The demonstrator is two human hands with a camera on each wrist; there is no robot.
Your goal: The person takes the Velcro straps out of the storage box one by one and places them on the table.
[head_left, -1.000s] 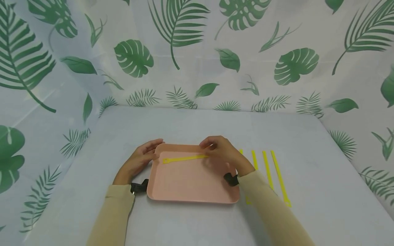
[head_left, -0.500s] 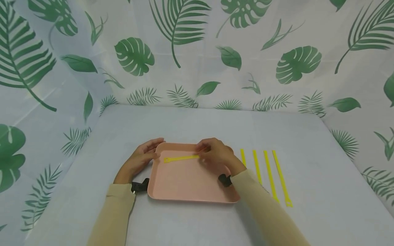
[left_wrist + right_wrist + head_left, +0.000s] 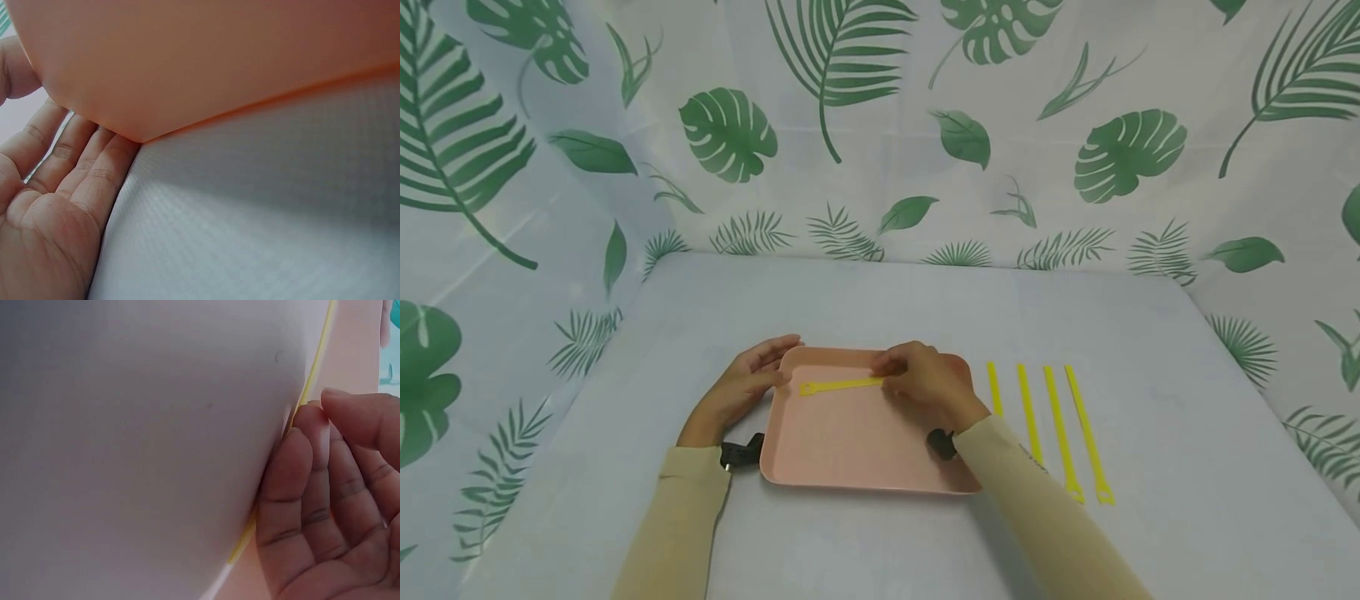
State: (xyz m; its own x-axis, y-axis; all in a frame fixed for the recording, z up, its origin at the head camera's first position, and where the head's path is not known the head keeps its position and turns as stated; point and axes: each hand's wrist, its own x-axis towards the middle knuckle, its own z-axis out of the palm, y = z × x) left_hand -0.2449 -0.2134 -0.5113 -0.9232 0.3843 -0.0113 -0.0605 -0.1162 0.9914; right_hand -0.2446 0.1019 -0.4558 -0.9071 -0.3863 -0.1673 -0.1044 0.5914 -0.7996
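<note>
A shallow pink tray (image 3: 865, 442) lies in front of me. At its far left corner my left hand (image 3: 748, 383) holds the rim, thumb on the edge and fingers along the outer wall; the left wrist view shows these fingers (image 3: 84, 150) against the tray's side. Inside the tray, near the far wall, lies a yellow cable tie (image 3: 842, 385) with a slotted head at its left end. My right hand (image 3: 925, 379) is over its right end, hiding it. In the right wrist view the fingertips (image 3: 290, 456) touch the cable tie (image 3: 319, 359), with the thumb beside them.
To the right of the tray, several more yellow cable ties (image 3: 1054, 417) lie side by side on the white table (image 3: 1180, 433). My right forearm partly covers them. A leaf-patterned cloth (image 3: 880, 125) stands behind and at the sides.
My right hand has moved left along the cable tie, which stays in nearly the same place in the tray. More of the ties at the right show. The left hand has stayed at the rim.
</note>
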